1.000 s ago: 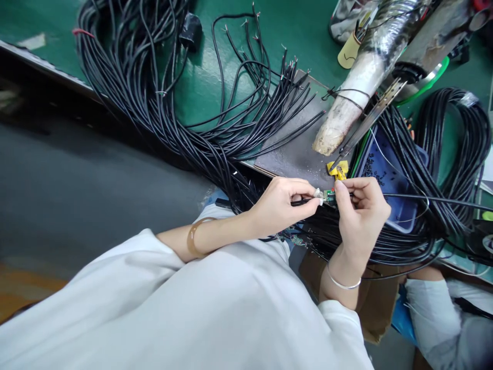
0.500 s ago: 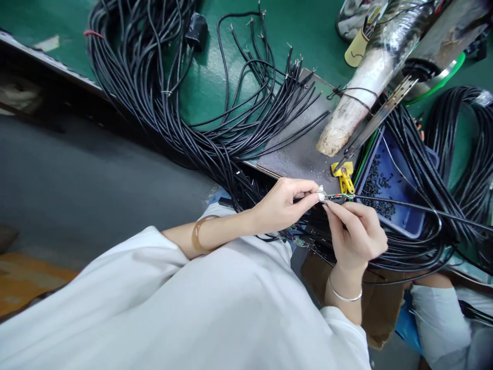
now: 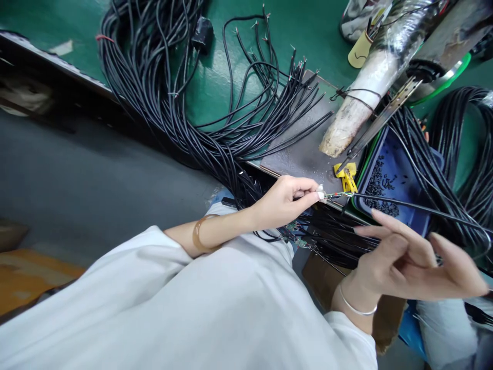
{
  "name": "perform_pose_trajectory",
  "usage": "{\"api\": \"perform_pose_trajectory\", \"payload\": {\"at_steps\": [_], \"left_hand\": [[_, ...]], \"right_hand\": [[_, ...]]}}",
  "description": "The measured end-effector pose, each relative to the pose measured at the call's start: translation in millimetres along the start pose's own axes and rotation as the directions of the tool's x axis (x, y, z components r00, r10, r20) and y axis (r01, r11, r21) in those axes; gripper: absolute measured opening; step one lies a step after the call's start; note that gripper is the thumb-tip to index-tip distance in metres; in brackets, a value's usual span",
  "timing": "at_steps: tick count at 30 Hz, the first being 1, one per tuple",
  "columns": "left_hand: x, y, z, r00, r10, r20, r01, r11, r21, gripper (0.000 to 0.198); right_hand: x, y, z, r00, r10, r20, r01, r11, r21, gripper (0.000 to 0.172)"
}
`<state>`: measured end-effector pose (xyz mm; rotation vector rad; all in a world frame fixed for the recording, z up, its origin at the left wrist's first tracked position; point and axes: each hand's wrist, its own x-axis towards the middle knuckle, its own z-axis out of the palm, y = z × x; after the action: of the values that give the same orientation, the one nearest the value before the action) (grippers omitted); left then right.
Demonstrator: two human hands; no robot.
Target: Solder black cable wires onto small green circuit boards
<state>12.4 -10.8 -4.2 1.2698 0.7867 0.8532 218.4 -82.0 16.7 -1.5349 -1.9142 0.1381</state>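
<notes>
My left hand (image 3: 285, 201) is closed in a pinch, its white-covered fingertips on the stripped end of a black cable (image 3: 408, 203). Thin coloured wires (image 3: 339, 195), red and green among them, show just beyond those fingertips. From there the cable runs off to the right, over a blue bin (image 3: 414, 218). My right hand (image 3: 412, 262) hangs below the cable, apart from it, fingers spread and slightly blurred, with nothing visible in it. Just above the coloured wires stands a yellow clip-like piece (image 3: 347, 177), below the tip of a long metal tool (image 3: 381, 123).
A large bundle of black cables (image 3: 154, 97) crosses the green table (image 3: 215, 77). Small black pieces (image 3: 379, 185) lie in the blue bin. A wrapped tube (image 3: 352, 115) slants over a grey board (image 3: 296, 149). Another person's white-clothed leg (image 3: 444, 329) is at lower right.
My right hand has let go beside the coloured wires, moved right and down, and opened. My left hand keeps its pinch. The view has shifted slightly.
</notes>
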Motion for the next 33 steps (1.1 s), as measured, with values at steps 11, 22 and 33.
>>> {"api": "perform_pose_trajectory", "payload": {"at_steps": [11, 22, 33], "left_hand": [[7, 9, -6.4, 0.993, -0.097, 0.060, 0.106, 0.979, -0.173, 0.036], [20, -3, 0.7, 0.994, -0.026, -0.110, 0.012, 0.992, -0.125, 0.018], [34, -3, 5.0, 0.991, -0.024, -0.128, 0.006, 0.990, -0.140, 0.016]], "right_hand": [[14, 4, 42, 0.872, -0.436, -0.221, 0.398, 0.896, -0.195, 0.025], [30, -18, 39, 0.983, -0.085, -0.160, 0.086, 0.996, -0.003, 0.013], [38, -18, 40, 0.983, -0.064, -0.170, 0.058, 0.998, -0.039, 0.013]]}}
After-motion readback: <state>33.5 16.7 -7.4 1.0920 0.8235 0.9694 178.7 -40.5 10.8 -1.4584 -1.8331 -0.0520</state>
